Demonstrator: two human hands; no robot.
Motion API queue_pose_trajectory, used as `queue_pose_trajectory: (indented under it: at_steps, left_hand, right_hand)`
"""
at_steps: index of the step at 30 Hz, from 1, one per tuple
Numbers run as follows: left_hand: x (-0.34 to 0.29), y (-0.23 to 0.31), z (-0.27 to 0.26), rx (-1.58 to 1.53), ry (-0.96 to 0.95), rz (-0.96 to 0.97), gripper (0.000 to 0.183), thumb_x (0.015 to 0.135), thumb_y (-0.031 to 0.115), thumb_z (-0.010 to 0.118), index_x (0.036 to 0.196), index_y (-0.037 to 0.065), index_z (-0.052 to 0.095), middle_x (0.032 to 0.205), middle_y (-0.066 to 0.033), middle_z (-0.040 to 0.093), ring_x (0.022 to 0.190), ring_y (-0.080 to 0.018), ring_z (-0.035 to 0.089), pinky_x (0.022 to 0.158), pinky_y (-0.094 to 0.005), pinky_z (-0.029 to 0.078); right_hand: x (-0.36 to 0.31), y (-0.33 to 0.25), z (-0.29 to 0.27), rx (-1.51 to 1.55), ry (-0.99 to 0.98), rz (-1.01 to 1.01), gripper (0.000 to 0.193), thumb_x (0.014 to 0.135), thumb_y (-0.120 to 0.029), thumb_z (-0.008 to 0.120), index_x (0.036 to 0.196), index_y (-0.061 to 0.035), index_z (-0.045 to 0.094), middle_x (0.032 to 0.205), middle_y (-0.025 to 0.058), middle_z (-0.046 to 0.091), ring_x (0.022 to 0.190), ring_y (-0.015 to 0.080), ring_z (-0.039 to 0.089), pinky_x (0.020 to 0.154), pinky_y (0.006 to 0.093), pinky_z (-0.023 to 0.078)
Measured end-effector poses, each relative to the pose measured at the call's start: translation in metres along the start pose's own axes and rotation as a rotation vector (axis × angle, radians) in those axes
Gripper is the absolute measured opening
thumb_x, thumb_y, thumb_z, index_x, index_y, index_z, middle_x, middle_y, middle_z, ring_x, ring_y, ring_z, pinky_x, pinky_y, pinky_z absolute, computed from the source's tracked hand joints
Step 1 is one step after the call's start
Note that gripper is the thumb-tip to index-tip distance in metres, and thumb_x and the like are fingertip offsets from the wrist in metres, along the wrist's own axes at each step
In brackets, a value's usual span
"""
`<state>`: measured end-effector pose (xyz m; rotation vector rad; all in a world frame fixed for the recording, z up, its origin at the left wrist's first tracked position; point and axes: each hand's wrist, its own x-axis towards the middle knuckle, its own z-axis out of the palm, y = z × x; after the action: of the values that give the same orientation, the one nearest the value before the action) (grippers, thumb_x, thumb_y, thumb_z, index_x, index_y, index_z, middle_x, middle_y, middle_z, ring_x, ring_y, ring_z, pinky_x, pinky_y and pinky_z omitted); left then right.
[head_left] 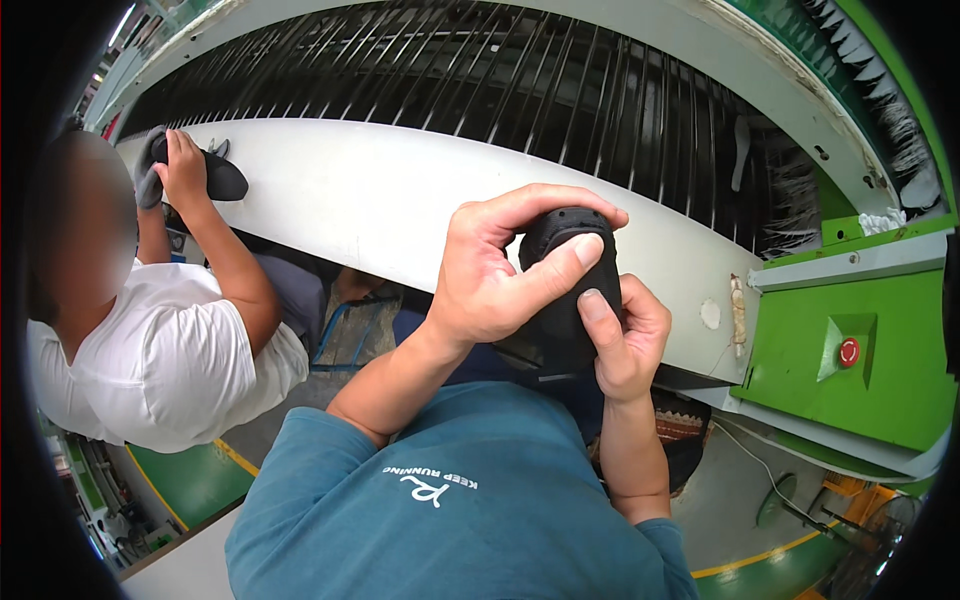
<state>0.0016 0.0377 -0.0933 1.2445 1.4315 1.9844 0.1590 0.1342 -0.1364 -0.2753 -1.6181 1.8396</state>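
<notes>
I hold a black shoe [550, 332] in both hands, above the near edge of a long white worktop [350, 205]. My left hand [490, 265] is closed around its upper end, with the fingers curled over the far side and the thumb pressed on the dark material near the rim. Lower down, my right hand [632, 335] grips the right side, its thumb lying on the surface facing me. The shoe's underside and part of its far side are hidden by my fingers.
At left, a person in a white shirt [180, 350] handles a dark shoe [226, 178] with grey material. Beyond the worktop run several dark rods [480, 80]. A green machine housing [800, 370] with a red button [849, 352] stands right. A wrapped stick [738, 310] lies nearby.
</notes>
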Motion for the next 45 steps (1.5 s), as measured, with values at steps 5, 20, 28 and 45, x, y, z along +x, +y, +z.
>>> queue_pose_trajectory:
  at_steps: [5, 20, 28, 45]
  left_hand:
    - [0.006, -0.001, -0.006, -0.031, 0.007, -0.054, 0.037, 0.1, 0.016, 0.073, 0.131, -0.004, 0.075, 0.123, -0.0218, 0.079, 0.114, -0.0265, 0.077, 0.103, -0.0389, 0.06]
    - [0.052, -0.09, 0.006, -0.194, 0.122, -0.096, 0.074, 0.12, 0.054, 0.024, 0.119, -0.002, 0.072, 0.104, -0.0082, 0.075, 0.096, -0.0138, 0.067, 0.088, -0.0294, 0.054]
    - [0.06, -0.095, 0.009, -0.092, 0.173, -0.069, 0.073, 0.121, 0.05, 0.024, 0.111, -0.003, 0.074, 0.098, -0.0105, 0.074, 0.093, -0.0183, 0.066, 0.088, -0.0335, 0.052]
    - [0.039, -0.082, 0.016, 0.127, 0.116, 0.097, 0.058, 0.109, 0.052, 0.061, 0.124, -0.003, 0.067, 0.095, -0.013, 0.073, 0.087, -0.0186, 0.068, 0.081, -0.0342, 0.055]
  right_hand:
    - [0.013, -0.007, 0.0, 0.003, 0.014, 0.059, 0.022, 0.104, -0.017, 0.076, 0.091, -0.0013, 0.067, 0.08, -0.0029, 0.065, 0.071, 0.0024, 0.053, 0.063, 0.0219, 0.042]
    - [0.105, -0.005, -0.007, -0.259, 0.075, 0.079, 0.039, 0.1, -0.037, 0.083, 0.097, 0.0, 0.07, 0.085, 0.0012, 0.072, 0.075, 0.006, 0.064, 0.067, 0.025, 0.053]
    - [0.122, -0.004, -0.013, -0.317, 0.031, 0.108, 0.043, 0.096, -0.04, 0.086, 0.094, 0.0005, 0.071, 0.082, 0.0019, 0.071, 0.073, 0.0068, 0.064, 0.066, 0.0245, 0.053]
    - [0.091, -0.001, -0.026, -0.21, 0.013, 0.053, 0.035, 0.098, -0.03, 0.087, 0.09, -0.0043, 0.064, 0.079, -0.0016, 0.066, 0.072, 0.0033, 0.058, 0.061, 0.0236, 0.049]
